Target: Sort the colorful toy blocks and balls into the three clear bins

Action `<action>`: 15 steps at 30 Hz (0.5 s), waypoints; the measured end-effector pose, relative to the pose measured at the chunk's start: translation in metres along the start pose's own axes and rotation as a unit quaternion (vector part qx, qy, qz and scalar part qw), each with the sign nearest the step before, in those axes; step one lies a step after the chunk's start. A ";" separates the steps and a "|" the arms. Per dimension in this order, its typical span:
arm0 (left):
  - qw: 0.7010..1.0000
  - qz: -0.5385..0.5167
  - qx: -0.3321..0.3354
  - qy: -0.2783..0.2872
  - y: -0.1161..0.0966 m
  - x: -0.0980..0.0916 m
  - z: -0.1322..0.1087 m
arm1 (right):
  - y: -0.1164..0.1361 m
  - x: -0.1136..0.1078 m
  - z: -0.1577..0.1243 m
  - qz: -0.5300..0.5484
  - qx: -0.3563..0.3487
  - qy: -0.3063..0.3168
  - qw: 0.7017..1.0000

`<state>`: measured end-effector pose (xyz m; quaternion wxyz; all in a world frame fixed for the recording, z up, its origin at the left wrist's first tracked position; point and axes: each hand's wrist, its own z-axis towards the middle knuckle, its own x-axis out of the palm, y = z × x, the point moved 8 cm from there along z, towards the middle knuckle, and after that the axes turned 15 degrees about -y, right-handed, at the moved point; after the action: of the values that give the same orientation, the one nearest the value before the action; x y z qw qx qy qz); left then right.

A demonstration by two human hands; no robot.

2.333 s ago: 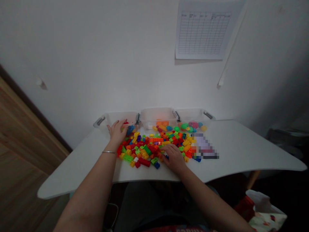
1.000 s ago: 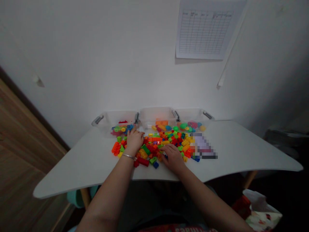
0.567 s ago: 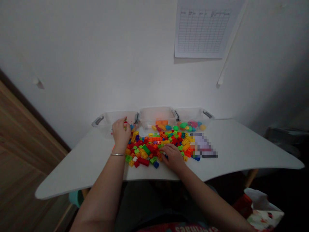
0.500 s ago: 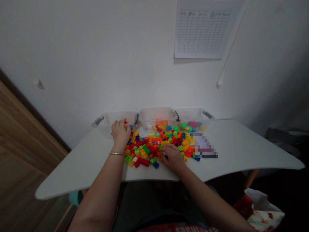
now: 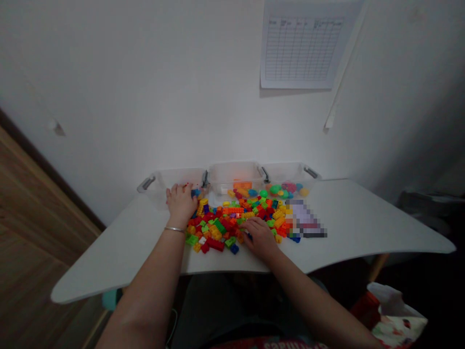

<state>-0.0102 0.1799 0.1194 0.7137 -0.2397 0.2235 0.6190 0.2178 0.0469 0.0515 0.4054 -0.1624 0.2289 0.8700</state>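
Head view: on the worktop point(image 5: 363, 223), the left bin point(image 5: 154, 183) stands just behind the left end of the pile of bricks point(image 5: 232, 219). The left hand point(image 5: 180, 203), which lay on that pile a second ago, now reaches over the bin's near rim. Its fingers are slightly spread above the pieces inside, and I cannot tell whether they pinch a brick. At the pile's near edge the right hand point(image 5: 259, 237) has stayed palm down, fingers curled, grip hidden.
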 end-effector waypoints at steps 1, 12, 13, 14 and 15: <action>1.000 -0.004 -0.004 0.001 0.000 0.001 0.000 | 0.000 0.000 0.000 0.000 -0.001 -0.001 1.000; 0.973 -0.146 0.178 0.019 -0.074 -0.017 0.000 | 0.000 0.000 0.001 0.002 -0.002 -0.007 1.000; 0.965 -0.153 0.208 0.054 -0.084 -0.012 -0.005 | 0.000 0.001 0.000 0.001 -0.001 -0.005 1.000; 0.957 -0.156 0.228 0.088 -0.091 -0.004 -0.011 | 0.000 0.002 0.000 0.001 -0.002 -0.002 1.000; 0.951 -0.159 0.237 0.119 -0.095 0.004 -0.017 | 0.000 0.002 0.000 0.002 -0.003 0.000 1.000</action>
<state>0.0841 0.1610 0.1099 0.8072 -0.1679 0.4063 0.3939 0.2162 0.0481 0.0507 0.4033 -0.1627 0.2265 0.8715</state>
